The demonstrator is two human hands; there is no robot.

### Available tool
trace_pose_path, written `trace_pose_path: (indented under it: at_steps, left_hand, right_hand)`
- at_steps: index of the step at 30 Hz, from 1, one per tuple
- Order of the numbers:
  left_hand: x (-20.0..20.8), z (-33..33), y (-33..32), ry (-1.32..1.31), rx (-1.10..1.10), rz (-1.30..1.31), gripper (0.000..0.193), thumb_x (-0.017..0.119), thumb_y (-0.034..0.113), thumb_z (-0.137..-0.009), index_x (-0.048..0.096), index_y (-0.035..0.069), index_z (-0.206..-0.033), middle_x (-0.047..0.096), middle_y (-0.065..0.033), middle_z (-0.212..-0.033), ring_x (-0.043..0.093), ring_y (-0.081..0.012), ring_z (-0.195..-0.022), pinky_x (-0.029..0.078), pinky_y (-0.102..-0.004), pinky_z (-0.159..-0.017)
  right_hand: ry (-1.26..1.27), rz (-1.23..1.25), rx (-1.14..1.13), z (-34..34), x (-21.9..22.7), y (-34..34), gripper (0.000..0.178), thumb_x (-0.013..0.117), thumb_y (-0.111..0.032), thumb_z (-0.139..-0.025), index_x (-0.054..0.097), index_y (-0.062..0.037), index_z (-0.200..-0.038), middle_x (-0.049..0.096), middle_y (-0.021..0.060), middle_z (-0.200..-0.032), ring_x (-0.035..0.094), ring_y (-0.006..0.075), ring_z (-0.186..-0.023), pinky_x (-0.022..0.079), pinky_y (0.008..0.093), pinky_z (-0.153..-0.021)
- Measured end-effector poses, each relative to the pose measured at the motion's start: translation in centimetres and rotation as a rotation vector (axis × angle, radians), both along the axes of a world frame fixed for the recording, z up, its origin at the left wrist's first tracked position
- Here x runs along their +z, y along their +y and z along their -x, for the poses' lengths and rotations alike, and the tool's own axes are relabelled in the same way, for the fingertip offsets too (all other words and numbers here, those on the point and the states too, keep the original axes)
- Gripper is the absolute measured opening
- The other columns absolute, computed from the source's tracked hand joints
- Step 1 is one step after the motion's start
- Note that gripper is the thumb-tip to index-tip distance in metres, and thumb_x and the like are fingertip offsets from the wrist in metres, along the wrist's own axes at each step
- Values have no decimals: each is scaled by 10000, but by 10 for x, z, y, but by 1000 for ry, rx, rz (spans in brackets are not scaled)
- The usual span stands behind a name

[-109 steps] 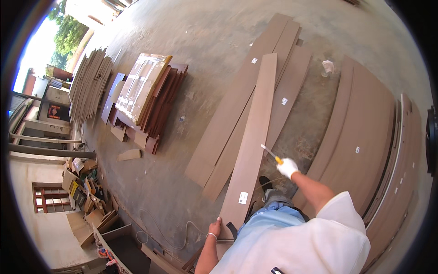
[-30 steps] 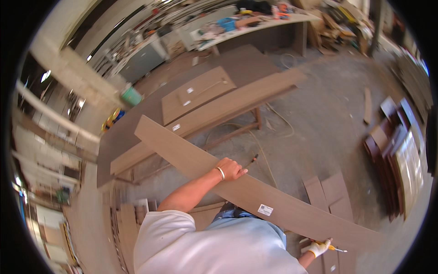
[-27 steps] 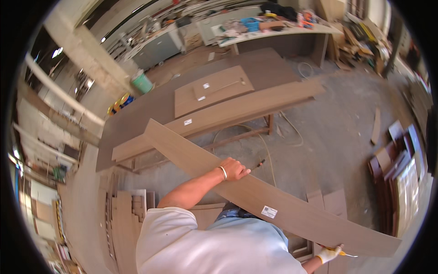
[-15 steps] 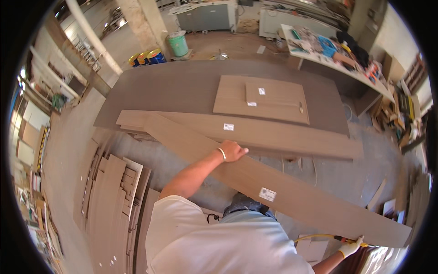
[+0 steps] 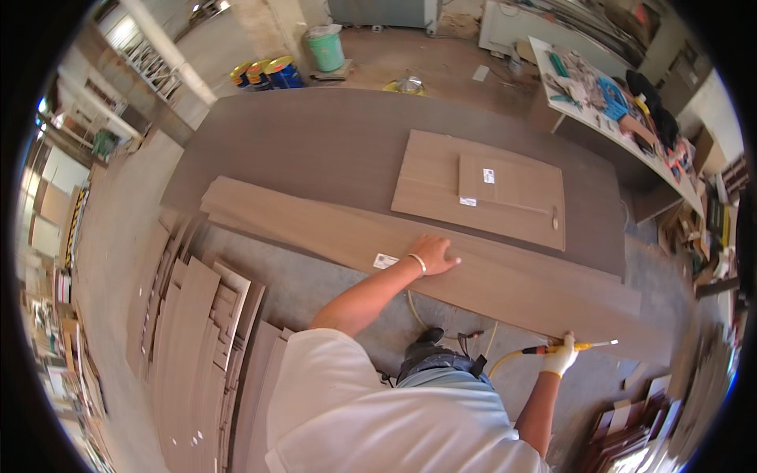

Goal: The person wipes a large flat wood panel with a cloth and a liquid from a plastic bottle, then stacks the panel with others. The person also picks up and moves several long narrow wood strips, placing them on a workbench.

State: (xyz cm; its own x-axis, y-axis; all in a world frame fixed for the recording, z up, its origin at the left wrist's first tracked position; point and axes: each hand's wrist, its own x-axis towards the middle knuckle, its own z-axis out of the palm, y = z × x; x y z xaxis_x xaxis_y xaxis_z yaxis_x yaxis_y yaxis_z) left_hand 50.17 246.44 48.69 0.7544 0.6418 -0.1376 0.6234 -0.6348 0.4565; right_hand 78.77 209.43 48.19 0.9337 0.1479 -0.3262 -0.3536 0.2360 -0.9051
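A long brown board (image 5: 505,272) with a white label lies slantwise over another long board at the table's near edge. My left hand (image 5: 432,254), bare with a pale wristband, rests on its top face, fingers and thumb apart. In a white glove, my right hand (image 5: 560,356) is closed round a yellow air blow gun (image 5: 583,347) at the board's near edge. The gun's metal nozzle points right, and a yellow hose (image 5: 505,360) trails left from it. Whether the right fingers also touch the board, I cannot tell.
Two smaller panels (image 5: 426,181) lie stacked on the dark tabletop (image 5: 315,142). Stacked boards (image 5: 185,331) stand at my left. A cluttered side table (image 5: 583,114) is at the far right; cans (image 5: 282,72) and a green bucket (image 5: 326,51) stand beyond the tabletop.
The long board has swung farther from me at its right end, now nearly in line with the board beneath. My right hand has moved up and left with the blow gun.
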Motion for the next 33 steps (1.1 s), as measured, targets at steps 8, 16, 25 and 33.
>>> trace_pose_path:
  at_steps: [8,16,25,33]
  left_hand:
    - [-45,16,49,-195,58,-172,424,726,450,-831,677,55,-978,685,-160,-1033,605,-361,-1023,453,-484,-913]
    - [-68,16,84,-112,53,-237,344,706,399,-868,681,70,-965,680,-137,-981,607,-352,-1015,463,-481,-895]
    - [-87,-43,68,305,-72,-225,478,661,378,-904,584,69,-1260,643,-170,-1216,577,-351,-1164,430,-505,-999]
    - [-93,-204,-4,5,-232,-4,564,731,397,-873,577,147,-1354,637,-167,-1292,581,-356,-1203,470,-478,-996]
  right_hand:
    - [180,67,142,1,-5,58,161,589,8,-846,568,-49,-995,616,73,-806,659,258,-607,528,346,-530]
    - [310,209,303,-19,-1,88,102,604,0,-829,559,-14,-920,587,79,-763,574,173,-572,412,290,-468]
    - [348,829,660,12,17,0,182,679,-102,-795,639,-5,-945,686,118,-711,668,213,-540,521,331,-485]
    - [422,829,845,109,24,-35,161,627,-123,-836,635,-38,-972,705,86,-785,651,149,-553,504,287,-482]
